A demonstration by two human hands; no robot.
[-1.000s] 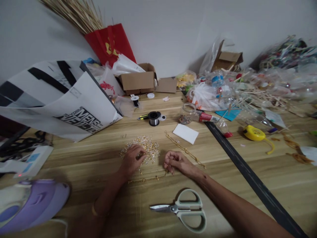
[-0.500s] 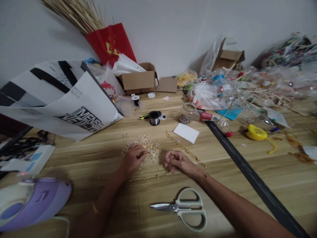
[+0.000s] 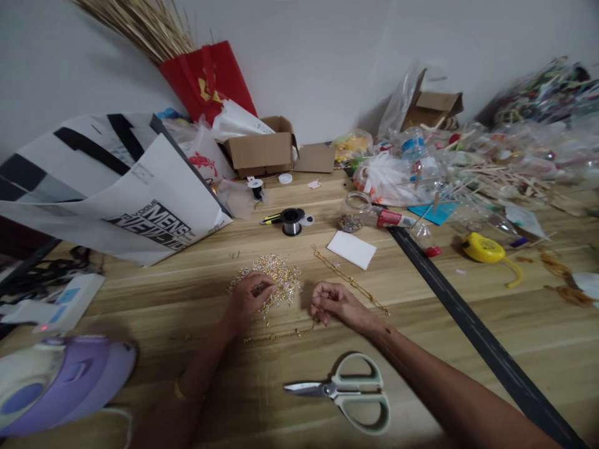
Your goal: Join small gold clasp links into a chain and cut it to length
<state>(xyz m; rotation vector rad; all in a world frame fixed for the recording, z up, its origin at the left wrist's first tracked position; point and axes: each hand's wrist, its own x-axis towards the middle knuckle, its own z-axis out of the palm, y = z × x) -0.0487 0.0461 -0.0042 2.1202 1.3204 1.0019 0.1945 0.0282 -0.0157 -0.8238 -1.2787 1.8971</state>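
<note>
My left hand [image 3: 247,304] rests at the near left side of a pile of small gold and clear beads [image 3: 283,280]. Its fingers curl down toward the thumb, and whatever lies between the tips is too small to make out. To its right, my right hand [image 3: 334,304] is closed in a pinch at the end of a thin gold beaded chain [image 3: 276,337], which trails left across the wood. A second gold chain [image 3: 350,280] lies stretched out just beyond the right hand. Nearer to me are scissors [image 3: 346,391] with pale green handles.
Wire spools [image 3: 292,222], a white card [image 3: 352,249] and a jar of beads [image 3: 353,212] stand farther back. A purple iron [image 3: 70,380] and a paper bag [image 3: 116,187] occupy the left. On the right are a yellow tape measure [image 3: 484,248] and heaped plastic bottles.
My left hand's fingers have shifted slightly at the bead pile, with the thumb and fingertips placed a little differently. The right hand and the chains stay where they were.
</note>
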